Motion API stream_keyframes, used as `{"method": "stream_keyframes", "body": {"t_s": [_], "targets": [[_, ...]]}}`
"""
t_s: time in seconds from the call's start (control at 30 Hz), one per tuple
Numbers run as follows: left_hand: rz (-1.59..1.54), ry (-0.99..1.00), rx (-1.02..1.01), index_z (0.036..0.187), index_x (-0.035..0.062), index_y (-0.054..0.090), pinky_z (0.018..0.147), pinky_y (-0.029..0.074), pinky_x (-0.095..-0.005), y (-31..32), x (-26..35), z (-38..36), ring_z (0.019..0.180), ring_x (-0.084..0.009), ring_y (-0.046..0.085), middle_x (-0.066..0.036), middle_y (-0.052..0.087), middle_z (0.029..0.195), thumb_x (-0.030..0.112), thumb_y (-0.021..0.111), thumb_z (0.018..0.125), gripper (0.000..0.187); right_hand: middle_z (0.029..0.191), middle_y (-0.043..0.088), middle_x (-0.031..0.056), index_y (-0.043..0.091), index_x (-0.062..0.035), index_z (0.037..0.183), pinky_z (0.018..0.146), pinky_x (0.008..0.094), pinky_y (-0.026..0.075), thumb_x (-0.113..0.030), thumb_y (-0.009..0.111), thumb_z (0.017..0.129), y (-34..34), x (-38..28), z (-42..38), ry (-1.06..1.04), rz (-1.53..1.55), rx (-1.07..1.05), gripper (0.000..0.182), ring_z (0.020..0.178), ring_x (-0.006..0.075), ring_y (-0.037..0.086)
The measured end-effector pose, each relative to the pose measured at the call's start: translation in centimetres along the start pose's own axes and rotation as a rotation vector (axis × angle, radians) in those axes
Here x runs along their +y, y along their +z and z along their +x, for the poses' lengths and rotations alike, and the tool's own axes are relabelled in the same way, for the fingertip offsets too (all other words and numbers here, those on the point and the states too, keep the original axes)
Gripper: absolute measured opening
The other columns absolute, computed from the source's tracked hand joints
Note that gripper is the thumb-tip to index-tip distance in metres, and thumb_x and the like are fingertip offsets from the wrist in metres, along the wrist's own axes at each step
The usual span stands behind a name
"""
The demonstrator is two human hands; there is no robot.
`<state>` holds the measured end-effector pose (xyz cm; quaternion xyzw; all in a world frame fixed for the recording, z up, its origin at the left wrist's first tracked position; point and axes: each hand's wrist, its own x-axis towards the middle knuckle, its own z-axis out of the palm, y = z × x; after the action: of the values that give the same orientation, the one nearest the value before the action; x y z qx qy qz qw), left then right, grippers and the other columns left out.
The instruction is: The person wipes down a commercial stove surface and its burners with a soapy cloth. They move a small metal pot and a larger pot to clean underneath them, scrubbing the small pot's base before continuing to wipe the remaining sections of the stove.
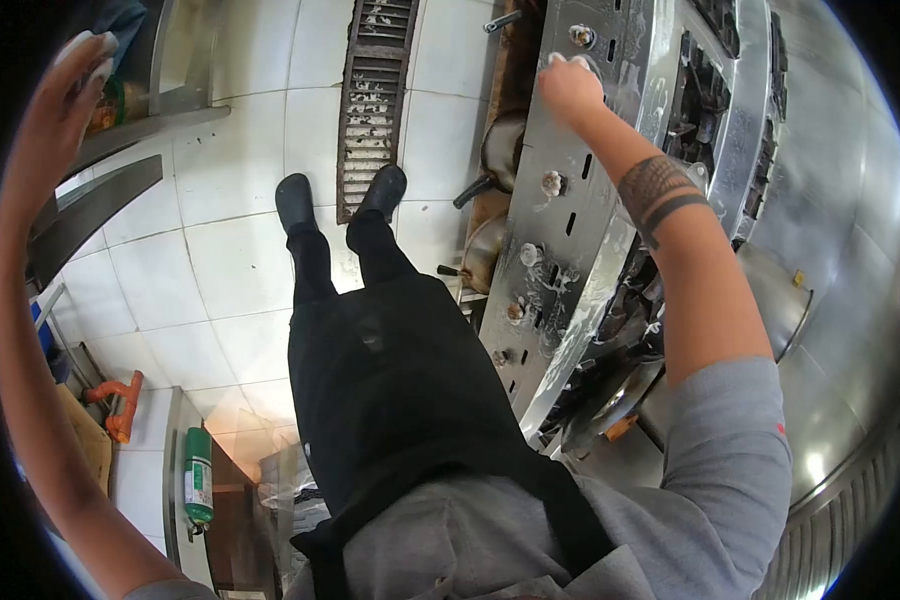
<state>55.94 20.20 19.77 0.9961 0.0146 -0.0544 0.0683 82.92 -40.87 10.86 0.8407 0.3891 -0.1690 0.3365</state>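
My left hand [62, 115] is raised at the upper left, with its fingers partly spread beside a blue cloth [122, 25]; nothing shows in its grip. At the steel stove front [560, 215], my right hand [572, 88] is closed against the panel, just below a knob [582, 37]. White foam or material shows at its fingertips, and what it holds is hidden. More knobs [553, 183] run down the panel, which has whitish, soapy streaks around them.
Burners [698, 105] lie to the right of the panel. Pans [505, 150] with handles stick out under the stove's left edge. A floor grate [372, 110] lies ahead of my feet. A green bottle [199, 478] and an orange pipe [125, 405] are at lower left.
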Motion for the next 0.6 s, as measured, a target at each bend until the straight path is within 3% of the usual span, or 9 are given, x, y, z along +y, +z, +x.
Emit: {"method": "stream_keyframes", "body": {"t_s": [0.07,0.17,0.27,0.4,0.47,0.6], "targets": [[-0.076,-0.034,0.024,0.147,0.0123,0.052,0.118,0.042,-0.0393,1.3,-1.7,-0.3,0.139,-0.0293,0.052,-0.014,0.054,0.15,0.019,0.055,0.107,0.04,0.106,0.069,0.012,0.079,-0.0103,0.096,0.085,0.0419,0.061,-0.024,0.06,0.094,2.2,0.7,0.8,-0.008,0.021,0.044,0.024,0.107,0.0384,0.067],[-0.047,0.034,0.03,0.151,0.0144,0.047,0.122,0.038,-0.041,3.2,-3.6,-0.8,0.145,-0.0271,0.046,-0.013,0.049,0.154,0.022,0.054,0.108,0.044,0.112,0.069,0.011,0.08,-0.0104,0.095,0.083,0.0458,0.061,-0.027,0.06,0.094,8.9,0.0,2.1,0.168,0.093,0.078,0.026,0.105,0.0389,0.067],[0.007,0.002,0.094,0.155,0.0173,0.042,0.123,0.037,-0.0416,4.3,-4.9,-1.0,0.148,-0.0258,0.043,-0.012,0.043,0.159,0.023,0.053,0.108,0.049,0.114,0.07,0.0095,0.081,-0.0117,0.099,0.085,0.048,0.061,-0.027,0.06,0.094,3.5,-1.5,-1.0,0.014,-0.03,-0.031,0.026,0.108,0.0376,0.067],[0.05,0.083,0.139,0.133,0.0159,0.056,0.101,0.043,-0.0421,1.2,-1.1,-0.2,0.121,-0.0276,0.053,-0.01,0.054,0.131,0.027,0.057,0.102,0.033,0.112,0.07,0.008,0.081,-0.0133,0.101,0.083,0.0504,0.06,-0.026,0.06,0.094,2.8,-0.5,-0.1,0.017,0.024,-0.044,0.026,0.109,0.0352,0.066],[0.059,0.138,0.165,0.122,0.0152,0.063,0.09,0.046,-0.0424,-1.6,2.1,0.8,0.107,-0.0285,0.058,-0.009,0.059,0.117,0.029,0.059,0.099,0.028,0.111,0.069,0.0109,0.08,-0.0104,0.097,0.08,0.0424,0.062,-0.018,0.058,0.094,2.3,-1.1,0.1,-0.092,-0.065,-0.068,0.023,0.105,0.0337,0.067],[0.079,0.208,0.189,0.1,0.0138,0.077,0.068,0.052,-0.0429,-6.0,7.0,2.2,0.081,-0.0303,0.068,-0.008,0.069,0.089,0.034,0.063,0.093,0.025,0.11,0.07,0.0062,0.08,-0.0142,0.1,0.081,0.042,0.061,-0.021,0.06,0.093,1.1,-1.5,-0.8,-0.166,-0.084,-0.153,0.023,0.108,0.0303,0.066]]}}
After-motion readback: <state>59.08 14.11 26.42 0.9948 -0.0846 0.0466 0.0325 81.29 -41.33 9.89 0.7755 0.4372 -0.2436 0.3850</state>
